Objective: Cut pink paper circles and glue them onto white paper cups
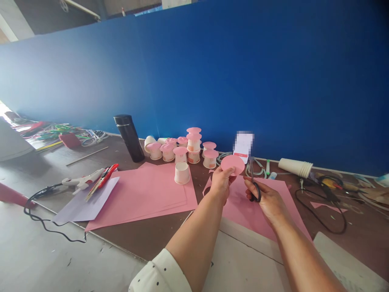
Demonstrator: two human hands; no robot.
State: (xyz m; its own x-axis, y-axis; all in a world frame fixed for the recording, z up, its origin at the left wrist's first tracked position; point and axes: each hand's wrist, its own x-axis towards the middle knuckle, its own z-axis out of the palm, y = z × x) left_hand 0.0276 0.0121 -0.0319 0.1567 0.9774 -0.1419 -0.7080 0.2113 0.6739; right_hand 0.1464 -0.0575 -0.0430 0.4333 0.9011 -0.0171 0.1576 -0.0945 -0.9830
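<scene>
Pinched in my left hand [223,182] is a pink paper disc [232,164], its thumb lying on top. My right hand [267,196] grips black-handled scissors [254,188] whose blades point up and away, just right of the disc. Whether the blades are parted I cannot make out. Beneath both hands lies a pink paper sheet [243,209] with a cut-out edge at its left. A white paper cup [182,173] stands to the left on stacked pink sheets [148,188]. Behind it are several cups topped with pink discs [180,152], a few of them stacked.
A black bottle [130,140] stands at the back left. A glue gun [83,180] and a red utility knife [103,180] lie near lilac paper [91,202]. Nested cups [294,167] and cables [322,219] lie at right. A blue partition [227,81] closes the back.
</scene>
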